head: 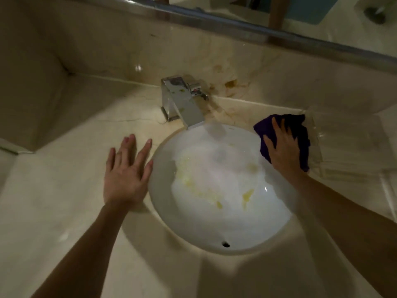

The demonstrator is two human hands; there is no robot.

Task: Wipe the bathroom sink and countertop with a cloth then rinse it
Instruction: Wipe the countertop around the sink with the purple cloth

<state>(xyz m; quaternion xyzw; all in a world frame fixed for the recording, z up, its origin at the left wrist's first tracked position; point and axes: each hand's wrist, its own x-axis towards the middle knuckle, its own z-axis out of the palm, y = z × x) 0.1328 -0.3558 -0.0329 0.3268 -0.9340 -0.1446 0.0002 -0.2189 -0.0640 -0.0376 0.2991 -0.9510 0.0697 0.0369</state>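
Note:
A white round sink [268, 229] with yellowish stains in its bowl is set into a beige marble countertop [53, 201]. My right hand [283, 147] presses flat on a dark purple cloth [300, 130] at the sink's right rim. My left hand [126, 171] lies flat with fingers spread on the countertop, just left of the sink, holding nothing. A chrome square faucet [182, 102] stands behind the basin.
Brown stains [231, 84] mark the back wall and countertop right of the faucet. A clear plastic tray [343, 151] sits right of the cloth. A mirror edge [236, 24] runs along the top. A side wall closes off the left corner.

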